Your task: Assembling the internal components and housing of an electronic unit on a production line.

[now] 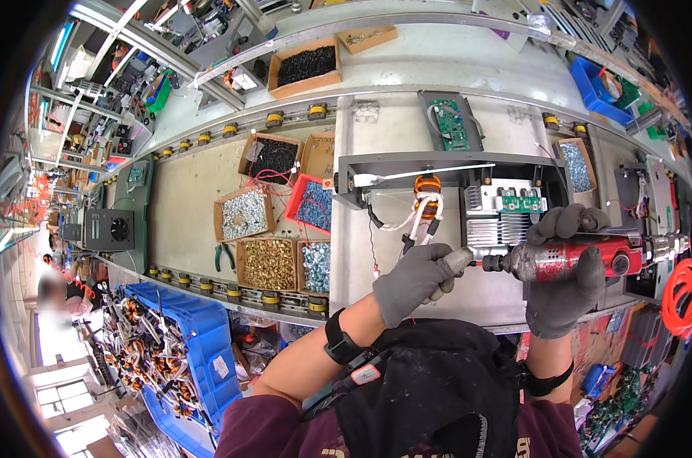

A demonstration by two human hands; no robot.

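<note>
Both my hands wear grey gloves. My right hand [566, 282] is wrapped round a red pneumatic screwdriver [556, 260], which lies level with its black nose toward the left. Just left of that nose, my left hand [422, 281] is closed in a pinch, thumb against fingers; what it holds at the bit's tip is too small to make out. Behind the hands stands a dark open metal housing [456, 169]. Inside it sit a finned heatsink [487, 229] with a small green circuit board [521, 201] and a copper-wound coil [428, 188] with white cables.
Left of the housing are boxes of brass fasteners [268, 263], silver screws [244, 214] and black screws [273, 159], a red tray [294, 200], and pliers [225, 258]. A blue crate [208, 336] of coils stands at lower left. An orange hose [680, 299] hangs at right.
</note>
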